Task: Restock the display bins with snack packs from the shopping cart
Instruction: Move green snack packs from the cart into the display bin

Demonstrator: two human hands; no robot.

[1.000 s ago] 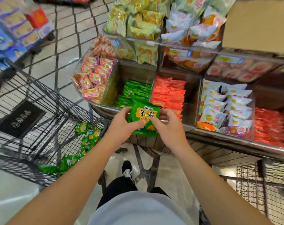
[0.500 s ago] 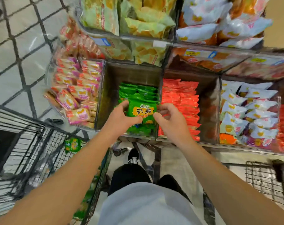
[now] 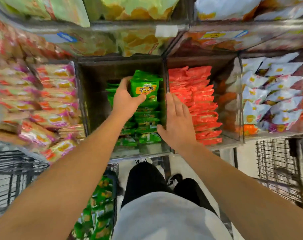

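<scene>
My left hand [image 3: 125,99] grips a stack of green snack packs [image 3: 144,88] by its left side, thumb across the front, and holds it over the green row inside the middle display bin [image 3: 95,101]. More green packs [image 3: 146,125] lie stacked in that bin toward its front. My right hand [image 3: 177,120] is off the packs, fingers straight, hovering above the divider between the green bin and the red-pack bin [image 3: 197,101]. The shopping cart [image 3: 14,172] is at the lower left, with loose green packs [image 3: 99,205] in it.
A bin of pink-and-yellow packs [image 3: 48,104] stands to the left, a bin of white packs [image 3: 271,94] to the right. An upper shelf of larger bags [image 3: 130,7] overhangs the bins. A wire basket [image 3: 284,163] sits at the lower right. My legs and shoes are below.
Both hands carried the green packs forward over the bin. My right hand has let go and drawn back to the right; my left hand alone holds the packs. The camera moved closer.
</scene>
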